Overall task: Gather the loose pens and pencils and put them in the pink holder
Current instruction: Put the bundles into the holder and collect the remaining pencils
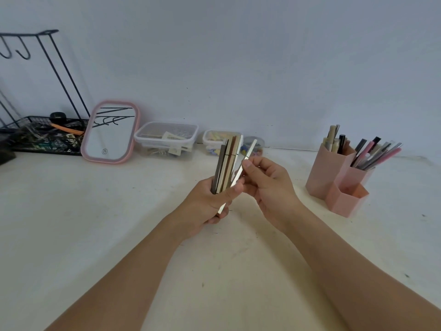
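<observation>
While gripped, pencils point up, away.

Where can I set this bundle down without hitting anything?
Bare table stretches left of the left hand, in front of the mirror. Another bare patch lies between the right hand and pink holder. The back row by the wall is crowded.
</observation>
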### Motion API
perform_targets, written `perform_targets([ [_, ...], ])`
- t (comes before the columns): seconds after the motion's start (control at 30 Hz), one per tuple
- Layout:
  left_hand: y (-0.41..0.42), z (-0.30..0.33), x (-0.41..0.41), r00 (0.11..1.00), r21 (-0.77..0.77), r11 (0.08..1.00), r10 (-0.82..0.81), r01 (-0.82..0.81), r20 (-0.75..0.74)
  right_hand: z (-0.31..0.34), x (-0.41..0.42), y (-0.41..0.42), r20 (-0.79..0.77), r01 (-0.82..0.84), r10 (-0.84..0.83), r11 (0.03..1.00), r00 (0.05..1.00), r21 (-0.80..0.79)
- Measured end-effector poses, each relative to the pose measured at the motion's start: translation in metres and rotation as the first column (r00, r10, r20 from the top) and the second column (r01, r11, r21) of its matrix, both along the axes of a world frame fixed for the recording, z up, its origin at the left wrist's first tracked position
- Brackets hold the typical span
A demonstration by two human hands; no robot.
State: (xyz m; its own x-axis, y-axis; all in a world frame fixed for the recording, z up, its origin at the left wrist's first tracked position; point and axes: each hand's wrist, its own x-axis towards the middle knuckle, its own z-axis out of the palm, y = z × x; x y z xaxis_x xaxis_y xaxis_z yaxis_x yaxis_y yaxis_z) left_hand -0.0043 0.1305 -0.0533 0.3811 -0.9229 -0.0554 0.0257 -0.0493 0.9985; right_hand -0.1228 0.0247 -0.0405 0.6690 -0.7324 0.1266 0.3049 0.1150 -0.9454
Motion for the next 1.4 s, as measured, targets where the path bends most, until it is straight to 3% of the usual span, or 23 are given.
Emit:
perform_targets([
  [0.43, -0.005, -0.005, -0.005, 0.983, 0.034, 0.999, 0.007, -0.013, 0.185, -0.003, 0.003, 0.01, -0.115, 0.244, -0.289, 0.921, 0.95, -0.304],
  [0.53, -0.007, -0.006, -0.01, 0.961, 0.008, 1.0, 0.017, -0.02, 0.274, -0.005, 0.005, 0.011, -0.212, 0.152, -0.191, 0.971, 0.959, -0.184],
  [0.63, -0.008, -0.013, -0.015, 0.85, -0.049, 0.999, 0.027, -0.001, 0.527, -0.008, 0.007, 0.016, -0.132, -0.057, 0.069, 0.994, 0.989, 0.096],
  [0.7, -0.008, -0.016, -0.018, 0.79, -0.068, 0.998, 0.045, -0.004, 0.612, -0.004, 0.006, 0.021, -0.106, -0.085, 0.102, 0.985, 0.989, 0.15],
  [0.8, -0.009, -0.018, -0.016, 0.852, -0.087, 0.995, 0.083, -0.045, 0.517, 0.001, 0.005, 0.024, -0.134, -0.019, 0.034, 0.993, 0.99, 0.114],
  [0.87, -0.008, -0.017, -0.017, 0.903, -0.075, 0.996, 0.073, -0.045, 0.422, 0.007, 0.002, 0.023, -0.145, 0.061, -0.062, 0.998, 0.987, -0.015],
  [0.97, -0.01, -0.016, -0.013, 0.943, -0.074, 0.992, 0.124, -0.106, 0.309, 0.016, -0.006, 0.018, -0.18, 0.247, -0.304, 0.926, 0.935, -0.285],
  [1.07, -0.011, -0.015, -0.007, 0.972, -0.092, 0.987, 0.145, -0.129, 0.185, 0.014, -0.013, 0.009, -0.171, 0.315, -0.384, 0.89, 0.907, -0.33],
  [1.3, -0.007, -0.016, -0.01, 0.962, -0.084, 0.993, 0.098, -0.079, 0.256, 0.001, -0.017, 0.002, -0.32, 0.231, -0.375, 0.884, 0.87, -0.407],
  [1.4, -0.008, -0.018, -0.01, 0.956, -0.092, 0.994, 0.087, -0.064, 0.279, 0.022, -0.037, -0.007, -0.352, 0.265, -0.524, 0.776, 0.775, -0.572],
])
